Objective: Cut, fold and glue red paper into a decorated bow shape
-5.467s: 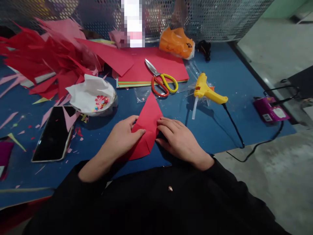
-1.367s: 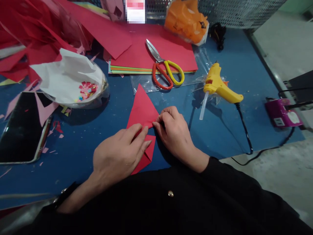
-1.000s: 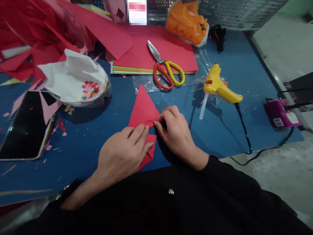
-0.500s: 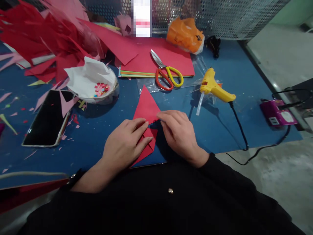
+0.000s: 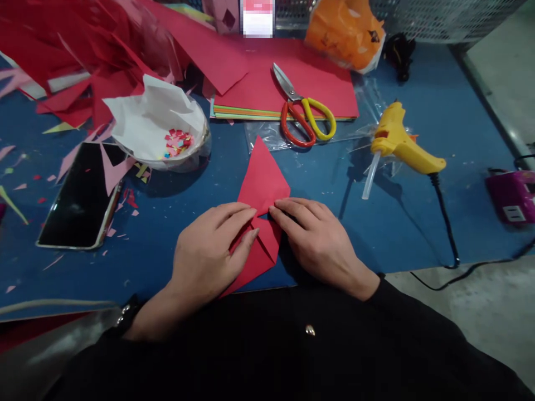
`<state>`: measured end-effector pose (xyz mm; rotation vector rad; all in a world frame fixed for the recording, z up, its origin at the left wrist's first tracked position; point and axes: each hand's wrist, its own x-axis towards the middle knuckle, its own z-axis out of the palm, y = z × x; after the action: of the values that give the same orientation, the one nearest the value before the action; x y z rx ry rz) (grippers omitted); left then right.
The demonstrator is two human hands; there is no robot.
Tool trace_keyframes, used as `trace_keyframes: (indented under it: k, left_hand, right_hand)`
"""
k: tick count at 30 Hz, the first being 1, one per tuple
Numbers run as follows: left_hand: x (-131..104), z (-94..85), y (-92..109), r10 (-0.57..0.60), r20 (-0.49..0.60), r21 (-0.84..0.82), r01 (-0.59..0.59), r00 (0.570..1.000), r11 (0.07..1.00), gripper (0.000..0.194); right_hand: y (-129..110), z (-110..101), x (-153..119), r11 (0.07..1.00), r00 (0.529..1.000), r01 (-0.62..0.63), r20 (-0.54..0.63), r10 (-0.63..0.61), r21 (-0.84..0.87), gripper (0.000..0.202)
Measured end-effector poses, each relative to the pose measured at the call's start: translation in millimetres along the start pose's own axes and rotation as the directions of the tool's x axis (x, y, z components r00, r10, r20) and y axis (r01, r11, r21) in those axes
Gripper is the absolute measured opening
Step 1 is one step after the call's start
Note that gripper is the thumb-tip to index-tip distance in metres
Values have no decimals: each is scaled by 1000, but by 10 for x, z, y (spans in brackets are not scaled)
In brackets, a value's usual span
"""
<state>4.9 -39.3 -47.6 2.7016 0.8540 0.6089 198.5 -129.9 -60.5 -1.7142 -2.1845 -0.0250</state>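
Folded red paper lies on the surface between left hand and right hand, long axis near to far, both touching it (pinching or not, I cannot tell).

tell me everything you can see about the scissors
The scissors have metal blades that look closed, joined at a pivot, with one red and one yellow plastic-looking loop handle. They lie on the stack of coloured paper, tips pointing leftward and away from the wearer, handles overhanging its near edge above clear plastic wrap. Nothing holds them.
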Motion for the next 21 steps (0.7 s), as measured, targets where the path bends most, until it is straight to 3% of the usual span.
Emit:
trace_keyframes:
  k: [3, 6, 10, 12, 15, 21]
  left_hand:
    - [25, -2, 8, 163, 17, 125, -164, 987, 979, 28]
    - [55, 5, -2, 351, 75, 202, -359, 933, 911, 29]
    - [59, 18, -20, 440, 160, 231, -466, 884, 854, 31]
    - [51, 21, -21, 447, 179, 226, -479, 877, 848, 30]
    - [39, 22, -13, 393, 195, 191, -428, 899, 883, 34]
    - [7, 2, 33, 284, 189, 184, -318, 940, 930, 43]
  right_hand:
    - [-17, -29, 16, 997, 999, 32, 33, -30, -65, 39]
    - [-32, -56, 33, 995, 998, 44, 45, -40, -91, 38]
    - [-42, -56, 37, 993, 997, 73, 23, -71, -92, 37]
    - [-49, -41, 38, 989, 992, 128, 30, -126, -77, 39]
    - [-71, -20, 38, 982, 983, 176, 57, -173, -62, 43]
    - [-114, -32, -11, 982, 991, 117, 77, -106, -145, 46]
